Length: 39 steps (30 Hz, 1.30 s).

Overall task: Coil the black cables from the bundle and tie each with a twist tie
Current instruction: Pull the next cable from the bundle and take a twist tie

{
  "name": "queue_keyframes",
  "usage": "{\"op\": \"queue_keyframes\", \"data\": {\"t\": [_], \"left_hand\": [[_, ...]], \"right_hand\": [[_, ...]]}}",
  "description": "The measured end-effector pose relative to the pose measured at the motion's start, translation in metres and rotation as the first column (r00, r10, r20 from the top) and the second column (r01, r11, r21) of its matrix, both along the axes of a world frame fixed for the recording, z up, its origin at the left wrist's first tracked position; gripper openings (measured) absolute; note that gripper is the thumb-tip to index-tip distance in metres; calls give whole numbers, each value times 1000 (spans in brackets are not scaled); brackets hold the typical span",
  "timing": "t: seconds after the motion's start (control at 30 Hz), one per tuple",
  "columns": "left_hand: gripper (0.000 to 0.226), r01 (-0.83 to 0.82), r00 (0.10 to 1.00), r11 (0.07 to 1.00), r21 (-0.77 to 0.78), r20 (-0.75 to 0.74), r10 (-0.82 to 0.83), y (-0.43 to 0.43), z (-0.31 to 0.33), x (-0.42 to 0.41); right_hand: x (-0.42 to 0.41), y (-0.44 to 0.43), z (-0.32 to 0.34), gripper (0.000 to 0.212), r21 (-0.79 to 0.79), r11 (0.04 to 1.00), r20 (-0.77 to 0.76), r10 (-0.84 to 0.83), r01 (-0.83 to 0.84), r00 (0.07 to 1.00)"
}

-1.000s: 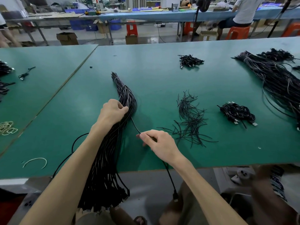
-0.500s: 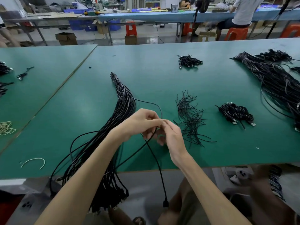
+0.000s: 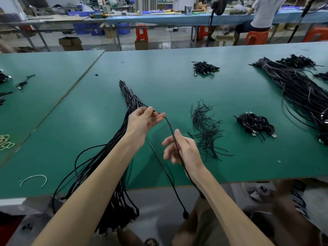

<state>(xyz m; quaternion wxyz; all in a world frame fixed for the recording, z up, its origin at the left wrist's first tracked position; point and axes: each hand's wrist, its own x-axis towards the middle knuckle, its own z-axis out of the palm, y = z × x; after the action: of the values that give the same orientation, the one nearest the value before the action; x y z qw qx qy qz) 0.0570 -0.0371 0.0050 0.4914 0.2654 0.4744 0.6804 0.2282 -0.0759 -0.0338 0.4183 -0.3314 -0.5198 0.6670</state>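
A long bundle of black cables (image 3: 130, 102) lies on the green table (image 3: 88, 121) and hangs over its front edge. One single black cable (image 3: 169, 126) is held up above the table. My left hand (image 3: 142, 119) pinches its top, and the cable arcs down into my right hand (image 3: 182, 150), which pinches it between thumb and fingers. Both cable ends hang below the table edge, one plug (image 3: 185, 214) showing. A loose heap of black twist ties (image 3: 205, 132) lies just right of my right hand.
Tied coils lie in a pile (image 3: 253, 123) at the right and another pile (image 3: 204, 68) farther back. A second big cable bundle (image 3: 298, 89) spreads over the far right. Rubber bands (image 3: 5, 142) lie at the left. A person sits at a bench behind.
My hands, together half a second ago, have parted: the left rose toward the bundle, the right dropped nearer the edge. The single cable now stretches in an arc between them.
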Motion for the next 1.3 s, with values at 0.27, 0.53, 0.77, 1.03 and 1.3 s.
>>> {"op": "queue_keyframes", "data": {"t": [0.27,0.53,0.77,1.03,1.3], "left_hand": [[10,-133,991,991,12,-28,133,20,-4,-21],[27,530,673,791,-306,-416,-612,-20,-18,7],[32,667,594,704,-246,-395,-701,-36,-29,0],[50,654,648,737,-168,-378,-661,-37,-38,-4],[65,668,692,728,-155,-231,-684,-35,-31,-20]], "right_hand": [[-2,-2,-2,36,88,996,113,1,-11,994],[-1,-1,-6,35,62,997,56,-51,48,997],[2,0,-3,34,38,999,-6,34,-34,999],[-1,0,-1,34,-48,999,-207,-12,2,978],[2,6,-5,23,-187,962,-384,-256,197,887]]}}
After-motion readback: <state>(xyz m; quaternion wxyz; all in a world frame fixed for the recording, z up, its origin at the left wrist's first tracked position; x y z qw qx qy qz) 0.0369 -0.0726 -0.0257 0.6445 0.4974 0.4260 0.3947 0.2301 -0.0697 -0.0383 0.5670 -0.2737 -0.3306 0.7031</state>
